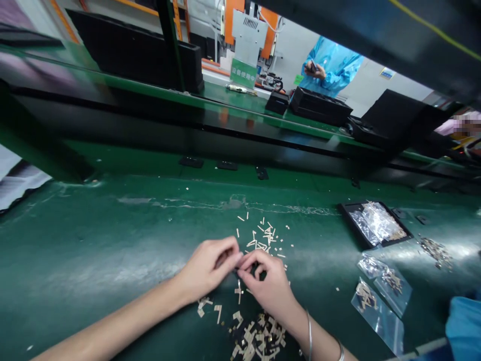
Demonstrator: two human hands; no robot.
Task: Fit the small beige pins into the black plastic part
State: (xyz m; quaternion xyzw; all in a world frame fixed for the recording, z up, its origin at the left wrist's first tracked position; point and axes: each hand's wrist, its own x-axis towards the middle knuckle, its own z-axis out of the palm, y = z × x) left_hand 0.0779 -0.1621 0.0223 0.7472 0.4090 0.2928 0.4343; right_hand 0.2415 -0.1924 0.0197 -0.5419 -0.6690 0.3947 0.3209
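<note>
My left hand [210, 263] and my right hand [267, 281] meet over the green table [131, 240], fingertips pinched together. Whatever lies between the fingertips is too small and hidden to name. Just beyond my fingers are scattered thin pale strips [260, 244] and little squares. Below my hands, nearer to me, lies a heap of small beige and dark pieces [259, 337]. A few L-shaped pale pieces [218, 312] rest left of that heap. My right wrist wears a metal bracelet [309, 333].
A black tray [356, 235] with clear bags stands at the right. Zip bags of small parts [379, 313] and a pile of metallic bits [436, 251] lie near it. A dark shelf bar crosses behind; beyond it a person in blue [332, 65] holds something.
</note>
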